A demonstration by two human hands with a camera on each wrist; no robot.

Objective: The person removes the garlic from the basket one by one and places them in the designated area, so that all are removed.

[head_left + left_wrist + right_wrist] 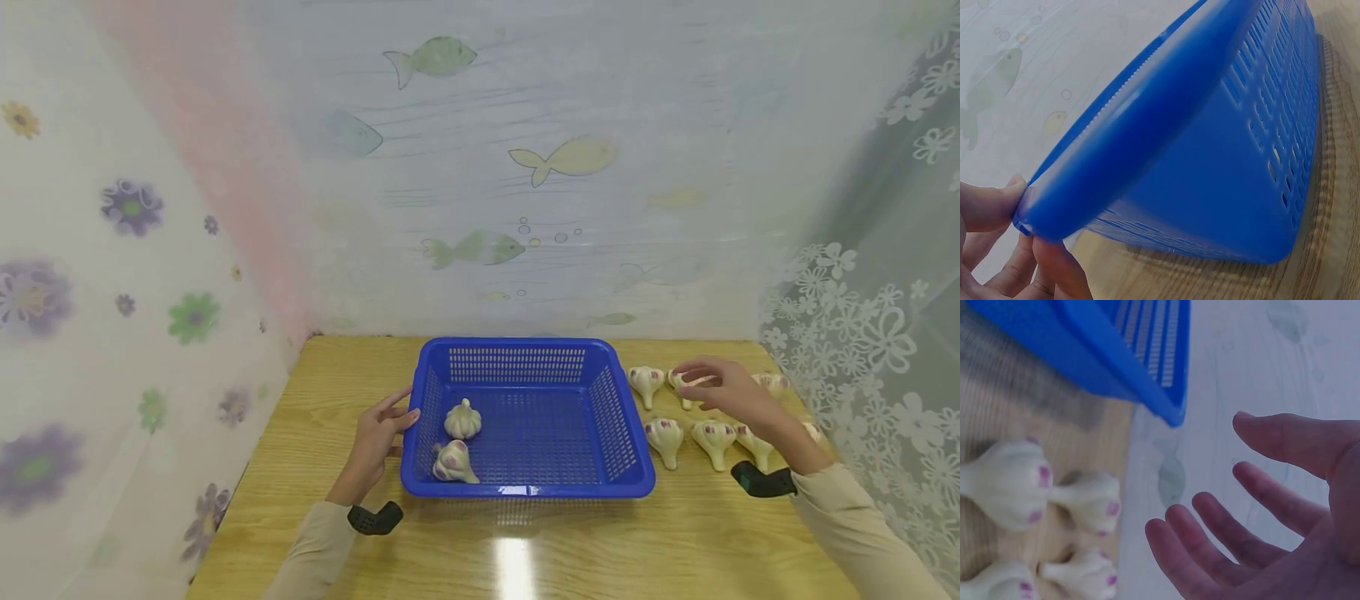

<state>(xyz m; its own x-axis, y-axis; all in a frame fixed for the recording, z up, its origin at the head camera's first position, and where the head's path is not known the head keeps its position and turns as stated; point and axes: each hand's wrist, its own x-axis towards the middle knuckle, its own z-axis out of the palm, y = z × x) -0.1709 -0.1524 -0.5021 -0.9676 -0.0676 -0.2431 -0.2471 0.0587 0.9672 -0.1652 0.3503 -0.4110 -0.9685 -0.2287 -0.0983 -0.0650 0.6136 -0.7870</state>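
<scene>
A blue plastic basket with slotted walls stands on the table. Two garlic bulbs lie in its left part: one garlic bulb stem up, the other garlic bulb tilted near the front corner. My left hand pinches the basket's left rim; the left wrist view shows the thumb on top and fingers beneath the blue rim. My right hand hovers over the garlic bulbs at the right, holding nothing, its fingers spread and slightly bent, apart from the thumb.
Several garlic bulbs lie in two rows right of the basket, among them a front garlic bulb and a back garlic bulb close to its wall. Behind the wooden table hangs a fish-patterned curtain; flowered curtains flank both sides.
</scene>
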